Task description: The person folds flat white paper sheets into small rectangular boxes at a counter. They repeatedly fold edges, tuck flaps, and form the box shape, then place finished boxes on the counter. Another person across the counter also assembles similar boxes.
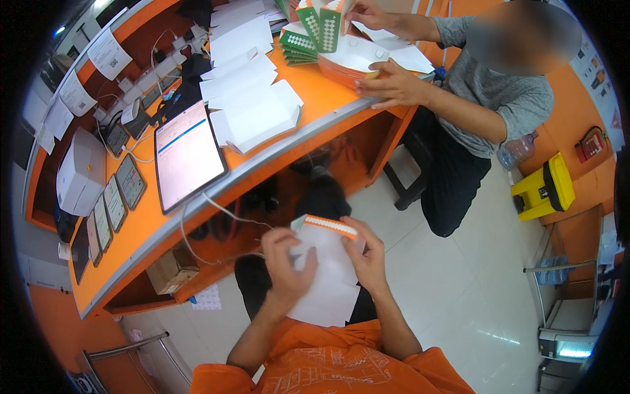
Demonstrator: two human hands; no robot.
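Observation:
A paper box blank (328,285), white on its inner face with an orange patterned strip along its far edge, rests over my lap. My left hand (287,268) is curled round its left side, slightly blurred, near a greenish corner flap. At the far right corner, my right hand (369,259) grips the blank with the thumb on the white face. The near part of the blank hangs flat toward my orange shirt. Fingers under the sheet are hidden.
Ahead is an orange table (317,87) with white box blanks (256,118), a tablet (190,154) and several phones (115,202). Across it, a person (505,105) handles an orange box (354,62) beside green patterned cartons (320,29). A white cable (226,213) hangs near my left hand.

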